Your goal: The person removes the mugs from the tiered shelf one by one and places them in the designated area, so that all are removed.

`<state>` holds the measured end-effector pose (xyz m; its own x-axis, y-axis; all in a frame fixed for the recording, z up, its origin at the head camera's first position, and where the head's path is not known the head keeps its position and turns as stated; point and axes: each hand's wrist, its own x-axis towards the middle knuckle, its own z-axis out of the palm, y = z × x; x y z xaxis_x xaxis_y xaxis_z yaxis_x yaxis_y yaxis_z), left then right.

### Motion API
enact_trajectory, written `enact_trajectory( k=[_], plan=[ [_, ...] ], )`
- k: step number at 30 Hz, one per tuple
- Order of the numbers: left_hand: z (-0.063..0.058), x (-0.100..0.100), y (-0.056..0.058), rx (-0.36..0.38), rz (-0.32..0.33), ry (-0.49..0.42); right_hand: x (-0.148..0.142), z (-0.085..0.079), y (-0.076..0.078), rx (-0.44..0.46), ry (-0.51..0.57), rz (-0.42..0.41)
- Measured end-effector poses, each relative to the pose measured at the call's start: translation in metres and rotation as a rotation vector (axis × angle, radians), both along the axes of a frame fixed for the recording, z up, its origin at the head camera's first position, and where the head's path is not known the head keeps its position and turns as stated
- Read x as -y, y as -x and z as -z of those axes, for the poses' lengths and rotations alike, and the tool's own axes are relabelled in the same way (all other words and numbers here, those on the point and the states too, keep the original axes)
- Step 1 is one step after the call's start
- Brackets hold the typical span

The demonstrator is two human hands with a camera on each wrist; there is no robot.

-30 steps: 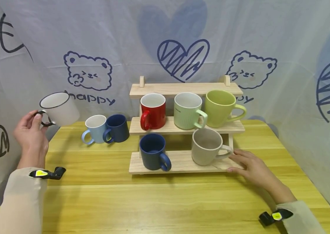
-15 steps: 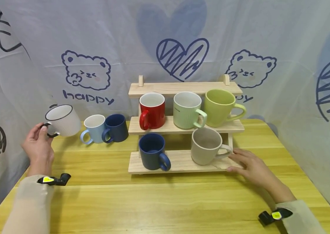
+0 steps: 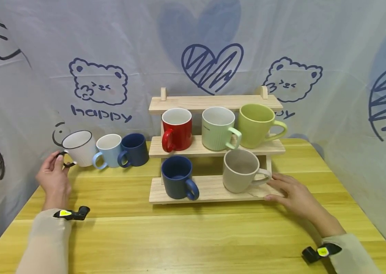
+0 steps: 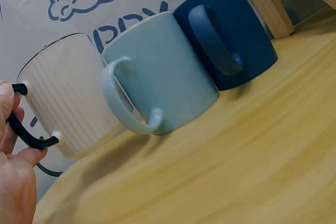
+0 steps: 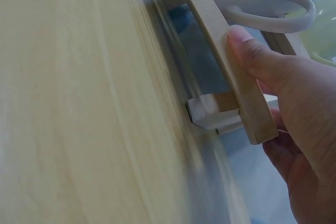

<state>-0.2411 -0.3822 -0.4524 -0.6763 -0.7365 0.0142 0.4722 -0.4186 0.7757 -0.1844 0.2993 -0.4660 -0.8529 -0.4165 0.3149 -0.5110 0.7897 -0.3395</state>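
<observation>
At the table's far left, my left hand point(image 3: 55, 179) pinches the black handle of a white mug point(image 3: 84, 153) with a dark rim. The left wrist view shows the ribbed mug point(image 4: 71, 95) slightly tilted, close over the tabletop and right beside a light blue mug point(image 4: 163, 72). A navy mug point(image 4: 236, 35) stands on the other side of the light blue one. My right hand point(image 3: 294, 196) grips the right end of the wooden rack's bottom shelf point(image 3: 210, 189). In the right wrist view its thumb point(image 5: 244, 40) lies on the board, the other fingers curled at the end.
The rack's middle shelf bears a red mug point(image 3: 177, 131), a pale green mug point(image 3: 216, 131) and a yellow-green mug point(image 3: 254, 127). Another navy mug point(image 3: 176, 179) and a beige mug point(image 3: 239, 175) stand on the bottom shelf. A printed curtain point(image 3: 152, 68) hangs behind the table.
My left hand has lowered the white mug and brought it rightward, from up by the curtain to beside the light blue mug. My right hand has stayed on the rack.
</observation>
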Motion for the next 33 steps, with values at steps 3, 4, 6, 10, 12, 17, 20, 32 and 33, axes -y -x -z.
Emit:
enact_trajectory(
  k=[3, 4, 6, 10, 12, 17, 20, 32, 33],
  plan=[
    [0.004, -0.001, 0.001, -0.004, 0.011, -0.004, 0.000, 0.000, 0.000, 0.006, 0.004, 0.000],
    [0.006, -0.001, 0.000, -0.003, 0.012, -0.006, 0.000, 0.000, 0.000, 0.008, 0.005, 0.000],
    [0.009, -0.001, 0.000, -0.001, 0.012, -0.005, 0.000, -0.001, 0.000, 0.012, 0.006, -0.002],
    [0.014, 0.000, -0.001, 0.009, 0.022, 0.003, 0.001, -0.002, 0.000, 0.012, 0.005, -0.001],
    [0.016, 0.001, -0.001, 0.020, 0.036, 0.019, 0.001, -0.002, -0.001, 0.015, 0.003, 0.002],
    [0.019, -0.001, 0.000, 0.044, 0.074, 0.042, 0.001, -0.004, -0.002, 0.037, 0.000, 0.007],
    [0.020, -0.003, 0.000, 0.053, 0.104, 0.060, 0.001, -0.005, -0.003, 0.049, -0.002, 0.011],
    [0.021, -0.003, 0.001, 0.121, 0.190, 0.139, 0.002, -0.007, -0.003, 0.047, -0.002, 0.016],
    [0.020, -0.004, 0.000, 0.126, 0.190, 0.146, 0.002, -0.006, -0.003, 0.046, -0.002, 0.017]
  ],
)
